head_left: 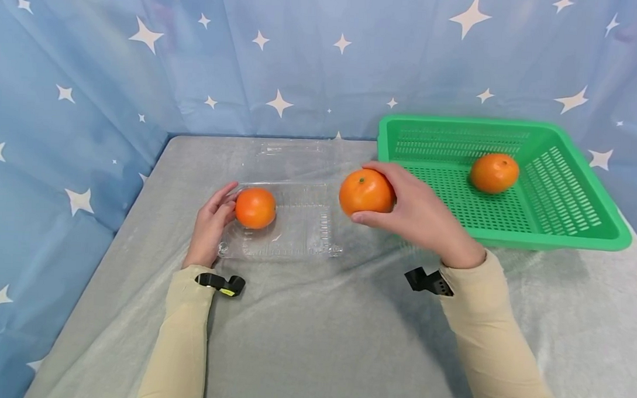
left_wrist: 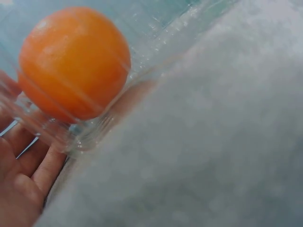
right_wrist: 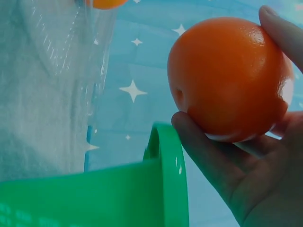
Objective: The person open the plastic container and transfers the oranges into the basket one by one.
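Note:
My right hand (head_left: 420,209) grips an orange (head_left: 367,192) between thumb and fingers, holding it up between the clear plastic box and the green basket. In the right wrist view, the held orange (right_wrist: 229,78) is above the basket's rim. A second orange (head_left: 255,208) sits at the left end of the clear plastic box (head_left: 296,239), whose lid (head_left: 294,154) is folded back behind it. At the box's left side rests my left hand (head_left: 208,227), close to that orange. The left wrist view shows its extended fingers (left_wrist: 47,170) against the plastic wall.
A green slotted basket (head_left: 507,239) stands at the right with another orange (head_left: 494,173) in it. Grey cloth (head_left: 313,339) covers the table. Behind and to the left hangs a blue curtain (head_left: 223,55) with white stars.

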{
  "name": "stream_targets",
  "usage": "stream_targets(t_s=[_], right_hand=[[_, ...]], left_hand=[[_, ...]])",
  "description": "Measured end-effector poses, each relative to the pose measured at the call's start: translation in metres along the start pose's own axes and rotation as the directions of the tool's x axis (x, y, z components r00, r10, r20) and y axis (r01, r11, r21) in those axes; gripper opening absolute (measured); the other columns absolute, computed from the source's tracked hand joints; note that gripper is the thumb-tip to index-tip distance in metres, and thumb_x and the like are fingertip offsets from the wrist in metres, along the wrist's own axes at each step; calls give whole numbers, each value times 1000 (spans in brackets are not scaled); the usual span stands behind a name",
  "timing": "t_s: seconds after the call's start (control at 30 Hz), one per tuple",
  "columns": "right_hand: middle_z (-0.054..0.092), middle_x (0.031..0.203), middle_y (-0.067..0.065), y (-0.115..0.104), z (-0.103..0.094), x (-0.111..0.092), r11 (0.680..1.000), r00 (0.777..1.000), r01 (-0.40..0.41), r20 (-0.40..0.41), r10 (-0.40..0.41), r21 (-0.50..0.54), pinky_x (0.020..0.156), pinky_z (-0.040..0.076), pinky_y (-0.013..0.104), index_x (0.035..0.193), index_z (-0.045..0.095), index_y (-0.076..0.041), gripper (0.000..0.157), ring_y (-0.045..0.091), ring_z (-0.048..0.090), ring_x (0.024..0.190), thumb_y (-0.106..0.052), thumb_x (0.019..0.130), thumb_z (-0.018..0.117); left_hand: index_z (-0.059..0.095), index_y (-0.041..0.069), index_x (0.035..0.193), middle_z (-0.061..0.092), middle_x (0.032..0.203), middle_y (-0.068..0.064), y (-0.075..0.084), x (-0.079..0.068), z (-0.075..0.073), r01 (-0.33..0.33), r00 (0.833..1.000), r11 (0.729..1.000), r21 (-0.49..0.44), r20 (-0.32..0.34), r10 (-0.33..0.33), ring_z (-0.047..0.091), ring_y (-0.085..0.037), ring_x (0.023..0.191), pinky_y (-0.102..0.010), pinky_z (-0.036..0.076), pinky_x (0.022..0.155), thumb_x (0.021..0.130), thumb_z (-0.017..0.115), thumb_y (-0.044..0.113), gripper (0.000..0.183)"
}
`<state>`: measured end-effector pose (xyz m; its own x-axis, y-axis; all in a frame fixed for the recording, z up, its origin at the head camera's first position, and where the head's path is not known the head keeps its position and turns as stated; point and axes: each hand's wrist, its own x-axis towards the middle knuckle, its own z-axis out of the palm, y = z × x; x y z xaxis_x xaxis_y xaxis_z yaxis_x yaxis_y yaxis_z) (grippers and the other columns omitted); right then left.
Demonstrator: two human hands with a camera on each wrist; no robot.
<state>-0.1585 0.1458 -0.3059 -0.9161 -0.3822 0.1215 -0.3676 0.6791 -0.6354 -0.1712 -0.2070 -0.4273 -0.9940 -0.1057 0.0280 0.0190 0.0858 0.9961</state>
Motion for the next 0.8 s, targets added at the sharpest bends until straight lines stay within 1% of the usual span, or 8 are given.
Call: stream_targets(t_s=[0.23, 0.37, 0.6, 0.67, 0.8], right_hand=[[43, 121, -10, 7, -9, -8, 998, 999, -52, -12, 52, 22, 74, 45, 38, 128, 39, -28, 76, 13, 50, 93, -61, 65, 65], [44, 119, -9, 12, -16, -13, 998, 998, -55, -37, 56, 19, 75, 45, 39, 129, 39, -27, 75, 14, 50, 93, -59, 66, 65], [45, 120, -7, 21, -26, -20, 998, 997, -38, -61, 35, -42, 73, 45, 39, 128, 39, -25, 73, 15, 50, 92, -58, 68, 65], [45, 119, -7, 23, -27, -21, 998, 997, -34, -66, 30, -53, 72, 45, 39, 128, 40, -25, 73, 15, 50, 92, -57, 68, 65], [45, 119, -6, 25, -27, -20, 998, 997, -28, -74, 24, -54, 73, 45, 39, 129, 39, -24, 73, 15, 50, 93, -57, 68, 65]], left_hand=[[46, 24, 131, 49, 127, -3, 1, -1, 0, 2, 1000, 1000, 0, 0, -2, 49, -16, 112, -32, 41, 92, 94, 43, 20, 37], [47, 24, 130, 49, 127, -4, 1, 0, 2, 1, 1000, 1000, -10, -3, -1, 49, -16, 112, -32, 41, 92, 94, 43, 19, 36], [46, 26, 130, 49, 128, -2, 1, 0, 5, 13, 1000, 1000, 5, 8, -13, 48, -15, 113, -33, 40, 93, 94, 43, 21, 36], [46, 26, 130, 48, 128, -2, 1, -1, 4, 13, 1000, 1000, 10, 12, -13, 48, -15, 113, -31, 41, 93, 94, 43, 21, 36], [46, 25, 130, 48, 129, -3, 3, -2, 1, 12, 1000, 1000, 14, 0, -12, 48, -15, 113, -24, 43, 88, 94, 43, 22, 36]])
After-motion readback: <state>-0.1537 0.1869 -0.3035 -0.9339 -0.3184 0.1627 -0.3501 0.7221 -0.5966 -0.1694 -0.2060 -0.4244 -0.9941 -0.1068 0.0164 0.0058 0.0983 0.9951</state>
